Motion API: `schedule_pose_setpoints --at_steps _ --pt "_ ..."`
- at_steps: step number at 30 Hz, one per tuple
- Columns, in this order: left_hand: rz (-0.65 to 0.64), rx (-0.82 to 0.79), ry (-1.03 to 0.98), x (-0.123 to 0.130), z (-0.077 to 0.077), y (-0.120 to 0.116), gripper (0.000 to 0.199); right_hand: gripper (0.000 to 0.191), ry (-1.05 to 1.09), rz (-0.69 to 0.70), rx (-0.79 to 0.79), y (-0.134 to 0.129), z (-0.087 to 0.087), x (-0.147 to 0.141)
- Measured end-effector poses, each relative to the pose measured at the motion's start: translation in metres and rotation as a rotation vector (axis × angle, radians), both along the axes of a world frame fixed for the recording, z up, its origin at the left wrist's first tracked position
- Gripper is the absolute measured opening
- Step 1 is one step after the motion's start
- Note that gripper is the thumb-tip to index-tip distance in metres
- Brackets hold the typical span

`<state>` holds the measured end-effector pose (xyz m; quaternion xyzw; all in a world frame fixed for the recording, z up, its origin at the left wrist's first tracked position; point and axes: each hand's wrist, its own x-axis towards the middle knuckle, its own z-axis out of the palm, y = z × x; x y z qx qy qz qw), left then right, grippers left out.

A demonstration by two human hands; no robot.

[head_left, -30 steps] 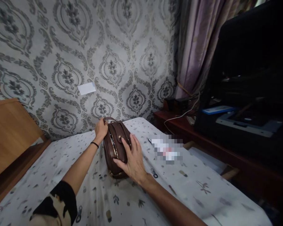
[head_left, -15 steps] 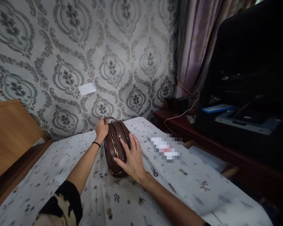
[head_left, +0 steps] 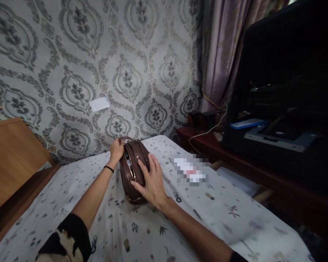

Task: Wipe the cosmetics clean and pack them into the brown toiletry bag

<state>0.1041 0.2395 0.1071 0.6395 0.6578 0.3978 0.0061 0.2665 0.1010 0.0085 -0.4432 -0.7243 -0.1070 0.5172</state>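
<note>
A brown leather handbag rests on the patterned bedsheet, its carrying handle at the far end. Along its left side a gold-toothed zipper is parted, and dark and pale contents show in the gap, too small to name. At the far left corner, beside the handle, my left hand is closed on the bag; its fingertips are partly hidden. My right hand grips the bag across its near right part, thumb by the zipper and fingers spread over the right side.
A blurred-out pale item lies on the bedsheet right of the bag. Wallpaper with a white card rises behind. At the right stand a dark red desk, a cable and a large black screen; a wooden headboard is at left.
The gap along the bag's left zipper is wider, and contents now show inside. Both hands keep nearly the same places on the bag. The camera view has shifted slightly.
</note>
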Motion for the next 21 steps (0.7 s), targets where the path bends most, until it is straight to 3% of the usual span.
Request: schedule_pose_setpoints --at_steps 6,15,21 --pt "0.041 -0.025 -0.004 0.01 0.0 -0.005 0.015 0.071 0.019 -0.019 -0.011 -0.004 0.005 -0.004" --pt "0.126 -0.038 0.003 0.019 0.002 -0.01 0.022 0.085 0.02 -0.201 -0.255 -0.018 0.028 -0.028" --pt "0.115 -0.024 0.023 0.016 0.0 -0.008 0.022 0.076 0.055 -0.222 -0.283 -0.019 0.029 -0.032"
